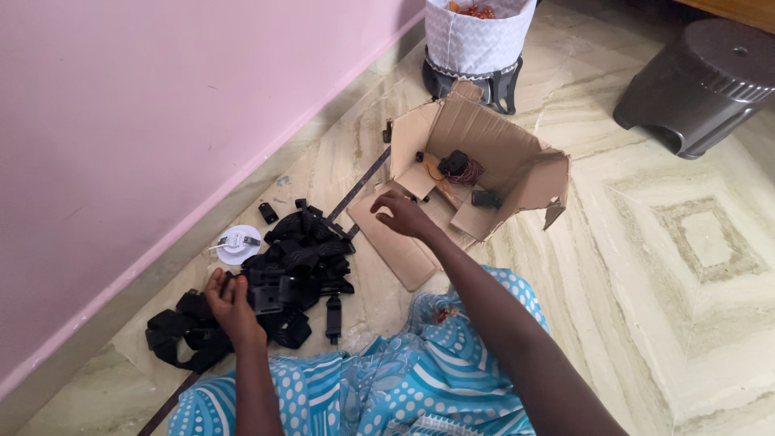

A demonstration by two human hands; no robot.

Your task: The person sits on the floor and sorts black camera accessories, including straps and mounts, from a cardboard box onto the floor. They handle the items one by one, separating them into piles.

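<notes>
Head view, left hand [232,305] clasping black strap pile [282,274], right hand [404,214] loosely curled

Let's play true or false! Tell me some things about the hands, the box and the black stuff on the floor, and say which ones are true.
1. The left hand touches the pile of black parts. True.
2. The cardboard box is closed up with tape. False: its flaps hang open, and a few small dark parts lie inside.
3. The right hand is over the box's front flap. True.
4. The round white disc lies inside the box. False: it lies on the floor near the pink wall.
5. The dark plastic stool lies tipped on its side. False: it stands upright on the floor.
</notes>
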